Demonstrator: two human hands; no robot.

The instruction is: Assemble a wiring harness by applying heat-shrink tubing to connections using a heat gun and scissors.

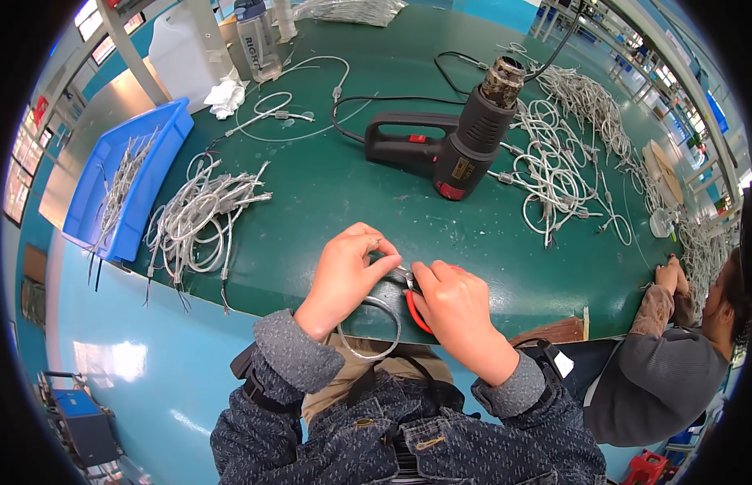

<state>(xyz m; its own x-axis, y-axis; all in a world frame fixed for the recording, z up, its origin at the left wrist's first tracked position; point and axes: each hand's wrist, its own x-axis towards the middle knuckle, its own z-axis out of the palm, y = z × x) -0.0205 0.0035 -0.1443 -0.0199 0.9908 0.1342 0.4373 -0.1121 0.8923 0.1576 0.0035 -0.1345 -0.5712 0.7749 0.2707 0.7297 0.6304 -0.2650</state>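
Near the table's front edge, my left hand (350, 273) is closed, pinching the end of a clear-jacketed cable (398, 330). The rest of that cable hangs in a loop below, over the edge of the green table (295, 202). In my right hand (459, 307) is a pair of red-handled pliers or cutters (418, 311); the exact kind is partly hidden by my fingers. Its metal jaws reach toward the left fingertips and meet or nearly meet the cable end there.
A black heat gun (465, 145) stands nozzle up beyond my hands. Cable bundles lie left (206, 210) and right (553, 170). A blue bin (162, 153) holds more cables at the left edge. A bottle (259, 44) stands at the back. Another person (667, 356) works on the right.
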